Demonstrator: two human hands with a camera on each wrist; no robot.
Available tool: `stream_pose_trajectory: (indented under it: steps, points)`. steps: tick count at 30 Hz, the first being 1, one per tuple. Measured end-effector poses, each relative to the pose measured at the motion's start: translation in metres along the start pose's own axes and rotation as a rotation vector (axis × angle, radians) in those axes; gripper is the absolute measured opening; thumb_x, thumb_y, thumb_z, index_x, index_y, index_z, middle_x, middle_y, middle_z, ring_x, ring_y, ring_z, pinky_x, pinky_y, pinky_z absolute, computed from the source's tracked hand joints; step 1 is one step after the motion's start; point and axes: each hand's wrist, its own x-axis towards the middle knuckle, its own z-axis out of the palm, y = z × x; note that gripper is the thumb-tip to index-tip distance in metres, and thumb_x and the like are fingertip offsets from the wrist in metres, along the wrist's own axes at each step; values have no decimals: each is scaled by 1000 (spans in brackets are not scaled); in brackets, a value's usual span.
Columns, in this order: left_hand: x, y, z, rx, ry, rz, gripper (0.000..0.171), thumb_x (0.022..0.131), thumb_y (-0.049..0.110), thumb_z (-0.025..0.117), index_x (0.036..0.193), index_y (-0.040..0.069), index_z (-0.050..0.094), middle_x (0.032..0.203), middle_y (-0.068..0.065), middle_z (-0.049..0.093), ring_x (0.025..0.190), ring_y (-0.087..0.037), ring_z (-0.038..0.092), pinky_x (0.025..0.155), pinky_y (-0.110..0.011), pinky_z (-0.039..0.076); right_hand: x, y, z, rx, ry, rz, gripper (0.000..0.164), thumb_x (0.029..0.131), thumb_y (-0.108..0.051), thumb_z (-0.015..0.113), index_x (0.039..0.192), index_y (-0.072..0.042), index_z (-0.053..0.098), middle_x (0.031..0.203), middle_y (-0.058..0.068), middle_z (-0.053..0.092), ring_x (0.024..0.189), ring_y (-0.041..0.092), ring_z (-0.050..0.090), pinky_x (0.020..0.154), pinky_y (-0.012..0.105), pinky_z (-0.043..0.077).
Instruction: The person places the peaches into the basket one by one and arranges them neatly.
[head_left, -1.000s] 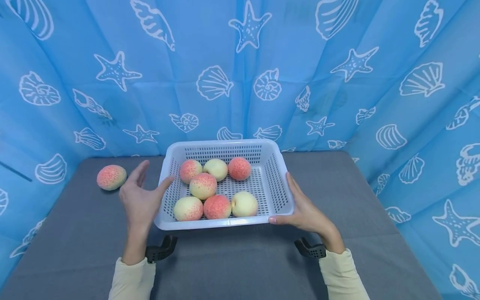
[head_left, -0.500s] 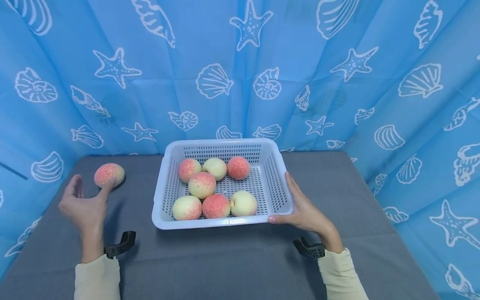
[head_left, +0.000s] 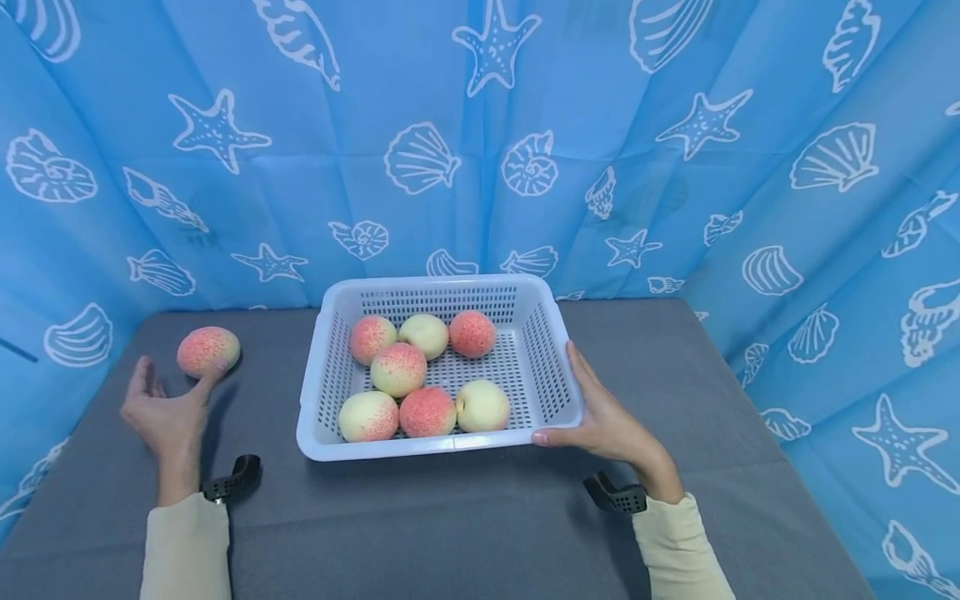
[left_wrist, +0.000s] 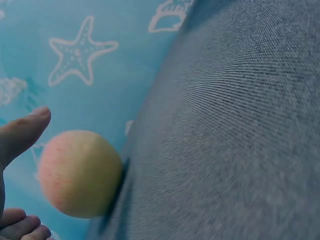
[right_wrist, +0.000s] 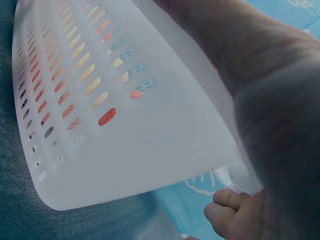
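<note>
A single pink-and-cream peach (head_left: pixel 204 353) lies on the grey cloth at the far left. My left hand (head_left: pixel 169 417) is just in front of it, thumb and fingers spread apart; in the head view the thumb tip overlaps the peach's near side. The left wrist view has that peach (left_wrist: pixel 82 175) beside the thumb (left_wrist: pixel 22 131), not enclosed by the fingers. A white slotted plastic basket (head_left: pixel 442 447) holds several peaches (head_left: pixel 398 370). With my right hand (head_left: pixel 611 423) I grip its near right corner, thumb on the front rim and fingers along the right side.
A grey cloth (head_left: pixel 420 533) covers the table. Blue curtain (head_left: pixel 465 208) with white shell and starfish prints hangs behind and along both sides. Black wrist cameras (head_left: pixel 238 479) are strapped below both hands.
My left hand has moved left from the basket's left side to the lone peach, then held nearly still there. The right hand has stayed at the basket corner. The head view has shifted slightly.
</note>
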Motion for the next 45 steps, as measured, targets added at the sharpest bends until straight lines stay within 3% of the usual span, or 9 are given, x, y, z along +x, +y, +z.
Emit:
stream_pose_trajectory:
  steps: [5,14,21,26,31,34,38,42,45]
  points:
    - [7,-13,4,-34,-58,-115,98,81,24,87,160,11,30,165,-5,27,150,-13,25,117,-21,22,0,0,1,29,-5,-13,136,71,-14,95,165,-25,-4,167,18,3,118,52,55,81,42,59]
    - [16,-21,11,-151,-71,-98,80,82,6,84,152,9,46,157,-10,42,143,-15,42,114,-25,32,2,2,0,32,2,-26,136,71,-13,95,165,-23,-3,167,17,5,119,51,55,82,44,59]
    - [27,-22,13,-266,-62,-132,77,80,-1,84,149,9,52,154,-9,47,141,-14,44,113,-26,33,3,2,1,53,-13,-38,134,72,-13,94,165,-23,-3,167,19,3,118,53,54,81,43,59]
    - [22,-19,15,-315,-64,-134,77,79,-4,83,148,8,52,153,-11,47,141,-15,44,111,-25,36,2,2,1,61,-6,-35,136,71,-11,94,165,-23,-4,167,18,3,117,53,55,81,45,59]
    - [20,-15,12,-433,-52,-182,81,75,-6,86,147,8,53,153,-11,46,141,-17,45,106,-21,39,2,2,0,51,-4,-33,137,70,-13,95,165,-23,-4,166,19,5,115,52,57,81,44,59]
    - [20,-8,11,-484,-49,-173,82,72,-8,87,146,7,54,152,-13,48,139,-18,47,104,-20,41,2,3,0,58,-6,-34,137,70,-13,95,165,-24,-4,166,18,6,115,51,57,80,44,60]
    - [15,12,11,-564,-31,-87,81,66,-12,89,139,3,60,145,-17,54,134,-20,53,102,-23,44,1,2,0,58,-6,-25,137,70,-13,95,165,-26,-3,166,17,7,115,50,58,79,44,60]
    - [4,42,8,-678,-41,22,76,62,-17,89,132,0,65,139,-21,58,129,-23,58,97,-25,49,1,2,0,57,-8,-18,137,70,-14,96,165,-27,-3,166,17,8,115,50,57,80,44,60]
    - [-10,69,8,-752,-100,73,74,63,-20,86,131,0,66,138,-22,58,128,-25,59,95,-26,51,2,2,0,53,-9,-24,137,70,-14,95,165,-26,-3,165,18,8,116,50,57,81,43,59]
